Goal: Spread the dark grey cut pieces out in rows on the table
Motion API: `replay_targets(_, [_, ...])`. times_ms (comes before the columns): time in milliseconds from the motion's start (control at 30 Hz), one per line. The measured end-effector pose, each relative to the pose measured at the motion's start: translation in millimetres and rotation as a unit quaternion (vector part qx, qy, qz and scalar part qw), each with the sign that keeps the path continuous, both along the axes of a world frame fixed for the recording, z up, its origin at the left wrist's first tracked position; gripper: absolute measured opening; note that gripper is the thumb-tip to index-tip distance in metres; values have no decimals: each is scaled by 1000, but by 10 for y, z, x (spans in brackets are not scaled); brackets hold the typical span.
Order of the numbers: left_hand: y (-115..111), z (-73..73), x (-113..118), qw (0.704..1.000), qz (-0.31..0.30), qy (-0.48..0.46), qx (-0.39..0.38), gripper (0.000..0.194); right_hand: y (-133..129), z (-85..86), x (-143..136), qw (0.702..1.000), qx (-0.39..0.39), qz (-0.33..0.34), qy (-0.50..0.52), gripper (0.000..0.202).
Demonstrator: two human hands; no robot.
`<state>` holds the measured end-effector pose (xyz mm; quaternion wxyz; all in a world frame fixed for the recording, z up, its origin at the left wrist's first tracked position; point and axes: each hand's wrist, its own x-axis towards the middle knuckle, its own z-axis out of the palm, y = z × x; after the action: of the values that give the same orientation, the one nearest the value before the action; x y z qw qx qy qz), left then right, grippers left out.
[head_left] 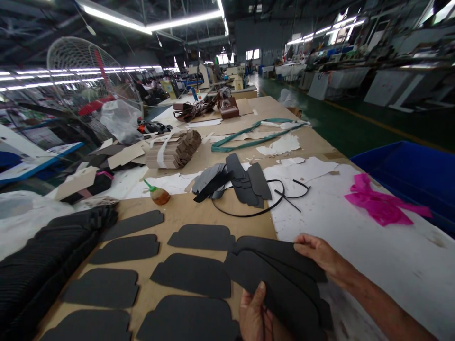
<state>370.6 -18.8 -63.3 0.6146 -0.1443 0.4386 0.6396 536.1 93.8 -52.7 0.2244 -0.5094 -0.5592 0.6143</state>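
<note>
Down low, held a fanned stack of dark cut pieces [280,279] over the desk [355,227], near its front edge. Left hand [254,315] pinched shut on the stack from below, thumb on top. Right hand [320,258] clasped the far edge, fingers closed over it. Laid flat just beside, in rows on brown card: single dark pieces [194,274]. Further left, a long dark pile [46,265]. Off right, beside the desk, a blue bin [408,175]; contents hidden. Pink scrap [380,203] on white paper.
</note>
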Motion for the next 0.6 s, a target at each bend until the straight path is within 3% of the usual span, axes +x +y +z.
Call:
replay_targets(167, [-57, -221, 33, 999, 29, -22, -27, 54, 534, -193, 27, 983, 144, -53, -100, 22])
replay_targets(300, [-127, -338, 76, 997, 54, -44, -31, 55, 741, -271, 13, 963, 200, -71, -167, 19])
replay_targets(467, [-167, -294, 68, 996, 43, -72, -24, 53, 726, -232, 52, 940, 241, -86, -225, 24])
replay_targets(567, [-151, -220, 31, 997, 19, -68, -16, 52, 515, -109, 57, 931, 265, -83, -238, 34])
replay_targets(600, [-143, -194, 22, 998, 15, -62, -14, 53, 407, -57, 43, 937, 259, -54, -229, 33])
